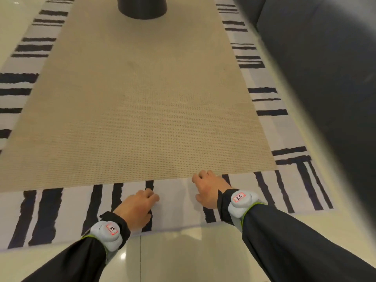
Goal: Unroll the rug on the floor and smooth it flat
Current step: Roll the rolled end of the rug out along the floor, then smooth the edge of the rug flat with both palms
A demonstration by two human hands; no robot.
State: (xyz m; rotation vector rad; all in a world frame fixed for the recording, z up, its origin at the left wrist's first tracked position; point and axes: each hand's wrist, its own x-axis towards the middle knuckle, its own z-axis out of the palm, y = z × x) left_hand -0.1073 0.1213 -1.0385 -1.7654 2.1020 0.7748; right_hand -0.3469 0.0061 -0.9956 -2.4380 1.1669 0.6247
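Note:
A tan dotted rug lies spread out on top of a larger white rug with black stripes. Its near edge runs across the view just beyond my hands. My left hand rests knuckles-up on the striped rug, fingers curled, a short way from the tan rug's edge. My right hand has its fingertips at the tan rug's near edge, fingers bent; whether they pinch the edge is hidden. Both wrists wear grey bands over dark sleeves.
A black cylindrical base stands on the far end of the tan rug. A dark sofa runs along the right side. Glossy cream floor tiles lie between me and the striped rug.

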